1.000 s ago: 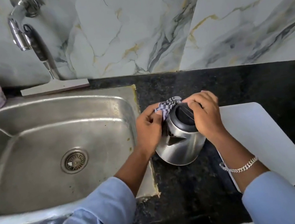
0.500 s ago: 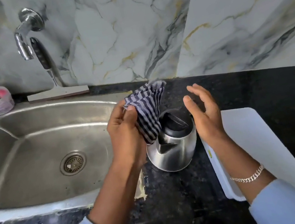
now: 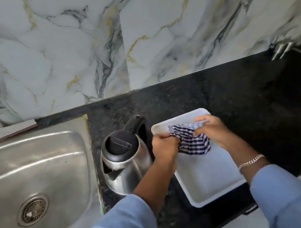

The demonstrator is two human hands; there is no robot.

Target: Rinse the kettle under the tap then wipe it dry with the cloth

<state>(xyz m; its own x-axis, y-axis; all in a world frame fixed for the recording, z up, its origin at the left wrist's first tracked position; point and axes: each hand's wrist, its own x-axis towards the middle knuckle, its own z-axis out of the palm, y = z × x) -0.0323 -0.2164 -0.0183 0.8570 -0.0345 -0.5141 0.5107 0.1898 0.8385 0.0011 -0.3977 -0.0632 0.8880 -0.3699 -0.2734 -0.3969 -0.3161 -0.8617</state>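
Checked cloth (image 3: 192, 142) now off kettle (image 3: 125, 158), gripped by both hands, L (image 3: 164, 147) & R (image 3: 212, 133), over white tray (image 3: 211, 181).

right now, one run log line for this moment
phase: wiping done | kettle: upright on counter, untouched | cloth: held by left hand and right hand over white tray

No text, label, brand or number can be read anywhere.

Both hands, left hand (image 3: 164, 146) & right hand (image 3: 212, 132), grip checked cloth (image 3: 193, 142) over white tray (image 3: 213, 181). Steel kettle (image 3: 125, 158) stands upright on black counter (image 3: 243, 97) btwn sink (image 3: 35, 174) & tray, untouched.
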